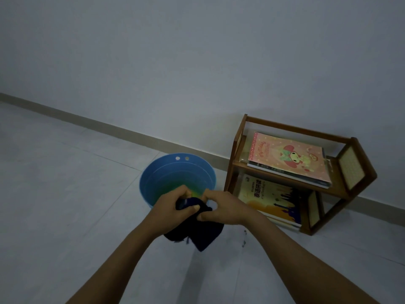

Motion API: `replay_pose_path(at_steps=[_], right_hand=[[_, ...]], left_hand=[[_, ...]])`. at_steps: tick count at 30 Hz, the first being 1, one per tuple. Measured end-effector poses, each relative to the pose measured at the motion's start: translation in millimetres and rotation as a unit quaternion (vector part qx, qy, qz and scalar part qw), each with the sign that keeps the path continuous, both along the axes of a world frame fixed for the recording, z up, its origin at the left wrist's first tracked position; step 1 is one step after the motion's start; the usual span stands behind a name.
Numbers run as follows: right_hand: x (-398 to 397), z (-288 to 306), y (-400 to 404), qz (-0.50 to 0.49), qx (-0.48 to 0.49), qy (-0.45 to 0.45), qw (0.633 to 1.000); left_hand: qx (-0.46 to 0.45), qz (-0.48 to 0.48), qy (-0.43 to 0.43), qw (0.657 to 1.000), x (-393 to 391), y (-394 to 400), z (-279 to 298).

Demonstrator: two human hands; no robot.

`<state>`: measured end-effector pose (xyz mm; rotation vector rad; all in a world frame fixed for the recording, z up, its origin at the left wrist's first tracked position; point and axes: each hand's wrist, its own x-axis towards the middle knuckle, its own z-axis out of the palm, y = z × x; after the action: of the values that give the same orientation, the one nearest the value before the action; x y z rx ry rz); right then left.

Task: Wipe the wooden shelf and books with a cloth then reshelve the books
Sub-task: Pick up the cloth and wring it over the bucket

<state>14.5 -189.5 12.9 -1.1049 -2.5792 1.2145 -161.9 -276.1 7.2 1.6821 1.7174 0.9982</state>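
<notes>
Both hands, left hand (173, 206) and right hand (221, 208), have a closed grip on a dark, bunched cloth (195, 230) held over the near rim of a round blue plastic basin (157, 178), probably wringing it so drips fall inside. To the right, against the far wall, the small wooden two-tier shelf (350, 170) holds its flat-stacked books: a pink cartoon-cover book (287, 160) above, a yellow book (269, 197) below.

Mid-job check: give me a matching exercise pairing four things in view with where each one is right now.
Things:
1. dark cloth
2. pink book
3. yellow book
4. blue basin

Places:
A. lower shelf
B. on the floor, left of the wooden shelf
C. held in both hands, left hand and right hand
D. upper shelf

Pairs: 1-C, 2-D, 3-A, 4-B
</notes>
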Motion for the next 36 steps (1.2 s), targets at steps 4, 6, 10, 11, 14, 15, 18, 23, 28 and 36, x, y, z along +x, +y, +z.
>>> replay_pose_path(at_steps=[4,6,10,11,14,15,18,23,28,36], right_hand=[[-5,-9,-3,-0.127,-0.151,0.107,0.974],[-10,-17,-5,-0.166,-0.222,0.146,0.949],[-25,-27,-8,-0.239,-0.392,0.261,0.849],[-29,-26,-7,-0.243,-0.415,0.293,0.826],[-40,-21,0,-0.23,-0.435,0.348,0.798],[-43,-19,1,-0.227,-0.423,0.351,0.804],[-49,-20,3,-0.223,-0.345,0.332,0.849],[-43,-32,5,-0.247,-0.361,0.337,0.834],[-33,-45,3,-0.26,-0.312,0.245,0.88],[-38,-54,-1,-0.118,0.047,-0.034,0.991]], left_hand=[[-0.094,0.018,0.02,0.995,-15,12,0],[-0.12,0.051,0.033,0.991,-24,24,0],[-0.203,0.281,-0.065,0.936,-37,26,-1],[-0.272,0.27,-0.129,0.915,-36,19,-4],[-0.359,0.176,-0.388,0.831,-24,7,-14],[-0.337,0.19,-0.428,0.817,-23,9,-15],[-0.271,0.276,-0.381,0.84,-25,26,-18],[-0.252,0.187,-0.501,0.806,-20,48,-13],[-0.148,0.241,-0.593,0.754,-11,53,-40],[-0.134,0.155,-0.004,0.979,-20,48,-61]])
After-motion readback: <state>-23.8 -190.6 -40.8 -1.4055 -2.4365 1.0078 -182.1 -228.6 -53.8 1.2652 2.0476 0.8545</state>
